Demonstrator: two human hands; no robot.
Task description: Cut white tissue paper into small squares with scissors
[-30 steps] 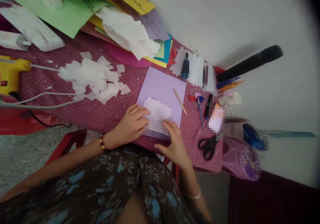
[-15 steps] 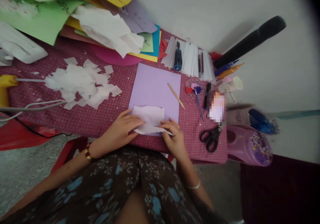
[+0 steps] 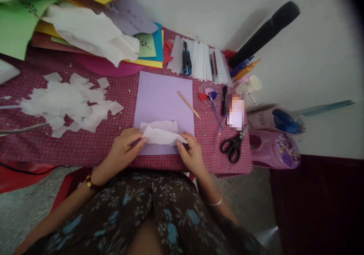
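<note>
A strip of thin white tissue paper (image 3: 162, 136), partly folded over itself, lies above the lower part of a purple sheet of paper (image 3: 163, 96). Its left end is pinched between the thumb and fingers of my left hand (image 3: 126, 144). At the other end my right hand (image 3: 192, 152) grips the tissue's corner in the same way. A pointed wooden stick (image 3: 189, 104) rests slantwise on the right side of the purple sheet. The sheet's bottom edge lies close to the table's front edge.
Left on the red checked tablecloth (image 3: 113, 122) is a heap of white tissue squares (image 3: 68, 103). Scissors (image 3: 233, 147), a paintbrush (image 3: 216, 113), a black marker (image 3: 224, 100) and a box cutter (image 3: 186, 60) lie to the right. Coloured papers (image 3: 153, 44) are piled at the back left.
The near edge of the tissue has been folded up and away from me, so it now lies over the far part. The view has shifted to the right.
</note>
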